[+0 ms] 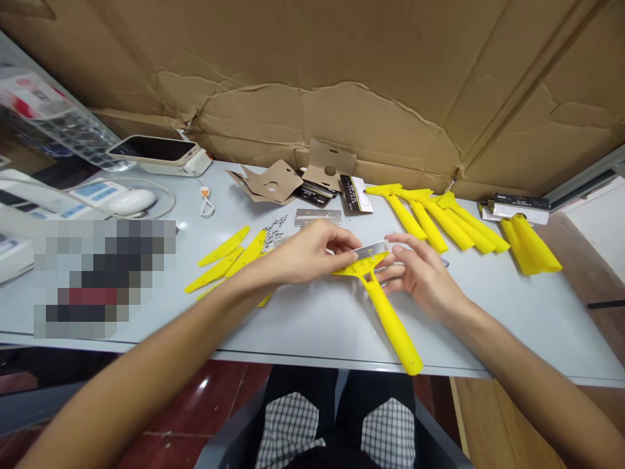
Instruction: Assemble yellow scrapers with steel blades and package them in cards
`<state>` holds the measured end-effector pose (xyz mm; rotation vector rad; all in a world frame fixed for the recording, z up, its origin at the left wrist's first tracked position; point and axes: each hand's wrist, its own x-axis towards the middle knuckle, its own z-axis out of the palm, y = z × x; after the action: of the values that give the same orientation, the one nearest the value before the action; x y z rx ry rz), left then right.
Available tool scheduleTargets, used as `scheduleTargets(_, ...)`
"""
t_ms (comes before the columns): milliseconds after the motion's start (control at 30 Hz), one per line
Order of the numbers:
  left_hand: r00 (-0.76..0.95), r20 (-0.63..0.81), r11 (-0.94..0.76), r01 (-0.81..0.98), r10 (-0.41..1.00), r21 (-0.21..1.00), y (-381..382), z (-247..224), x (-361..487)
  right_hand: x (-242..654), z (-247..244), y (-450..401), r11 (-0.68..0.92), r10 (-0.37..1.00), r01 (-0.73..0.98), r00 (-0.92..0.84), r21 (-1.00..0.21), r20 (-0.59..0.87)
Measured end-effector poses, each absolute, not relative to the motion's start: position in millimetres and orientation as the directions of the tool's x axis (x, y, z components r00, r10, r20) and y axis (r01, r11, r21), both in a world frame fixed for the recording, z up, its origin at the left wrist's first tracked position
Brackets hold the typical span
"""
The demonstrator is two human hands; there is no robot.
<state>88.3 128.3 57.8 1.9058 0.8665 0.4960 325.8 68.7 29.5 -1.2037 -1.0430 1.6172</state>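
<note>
A yellow plastic scraper handle (393, 319) lies between my hands, its grip slanting toward the table's front edge. A flat metal blade (370, 250) rests along the scraper's wide head. My left hand (325, 251) pinches the left end of the head and blade. At the other end, the thumb and fingers of my right hand (415, 267) close around the blade's corner and the head. Left of my hands lie several flat yellow strips (224, 244) and a heap of small screws (276, 229). Behind my left hand are more metal blades (317, 216).
Several yellow scraper handles (439, 218) lie at the back right, beside packaged yellow pieces (530, 244). Opened cardboard packaging (278, 182) sits against the cardboard wall. At left are a phone (153, 148), a white mouse (131, 202) and a plastic bottle (63, 120).
</note>
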Motion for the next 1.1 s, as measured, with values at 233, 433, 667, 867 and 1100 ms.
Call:
scheduleTargets(233, 0.666, -0.007, -0.337, 0.386, 0.746, 0.859, 122.5, 55.8, 94.4, 309.6, 25.0, 60.9, -0.499, 0.838, -0.24, -0.376, -0.833, -0.394)
scheduleTargets(433, 0.605, -0.045, -0.226, 0.365, 0.795, 0.903, 117.6, 52.4, 103.3, 309.1, 22.2, 57.1, -0.296, 0.935, -0.092, -0.231, -0.951, -0.269)
scheduleTargets(667, 0.558, -0.163, -0.015, 0.3, 0.814, 0.954, 119.3, 54.6, 104.6, 311.5, 25.9, 58.9, -0.235, 0.961, -0.02, -0.155, -0.972, -0.229)
scheduleTargets(867, 0.553, -0.175, 0.048, 0.237, 0.814, 0.97, 126.1, 56.2, 98.6, 314.2, 27.3, 60.5, -0.221, 0.97, -0.021, -0.104, -0.975, -0.218)
scheduleTargets(1100, 0.588, -0.184, 0.032, 0.26, 0.787, 0.965, 126.9, 56.6, 92.6, 315.6, 28.2, 62.0, -0.232, 0.969, -0.024, -0.089, -0.972, -0.229)
